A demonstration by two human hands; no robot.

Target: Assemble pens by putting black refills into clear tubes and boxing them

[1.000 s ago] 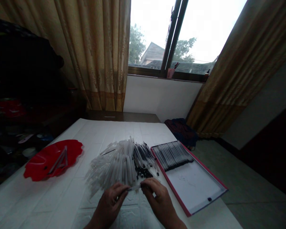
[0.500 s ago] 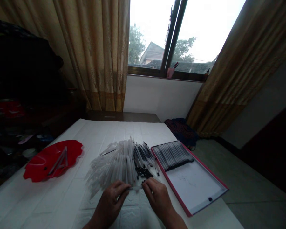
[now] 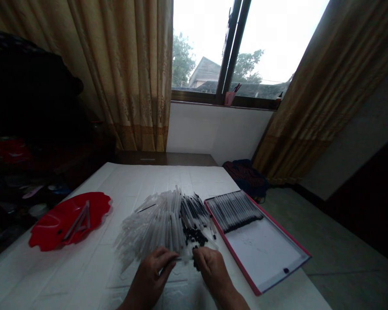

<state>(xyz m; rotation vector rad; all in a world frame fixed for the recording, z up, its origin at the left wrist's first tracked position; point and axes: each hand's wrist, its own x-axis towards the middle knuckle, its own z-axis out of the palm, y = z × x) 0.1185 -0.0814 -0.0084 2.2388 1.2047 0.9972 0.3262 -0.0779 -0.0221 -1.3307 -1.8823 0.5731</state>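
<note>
The left hand's (image 3: 153, 273) thumb and forefinger are pinching a slim rod (image 3: 179, 259) narrowly, and the right hand's (image 3: 212, 266) fingers are closing round a small dark piece (image 3: 195, 263), too blurred to name. The rod is lying just above the table (image 3: 129, 176), in front of the heap, its long axis running side to side and its free end pointing at the right fingertips; whether it is meeting the dark piece I cannot tell.

Just beyond the fingers, clear plastic tubes (image 3: 163, 221) are fanning out in a loose, frosty-looking heap, most of them pointing away from the person. Against its right side dark refills (image 3: 190, 206) are lying in a bundle, with stubby black caps (image 3: 195, 235) clustering at their near end.

Farther right, a shallow, red-rimmed box (image 3: 261, 254) is resting at a slant. Dark-ended pens (image 3: 236, 211) are filling its far part, lying side by side in a neat row; a dark spot (image 3: 286, 271) is showing near its near right corner.

Well to the left, a glossy red plate (image 3: 48, 224) with a wavy rim is holding clear strips (image 3: 76, 221). On the sill, a pink cup (image 3: 229, 98) is holding thin sticks (image 3: 237, 88).
</note>
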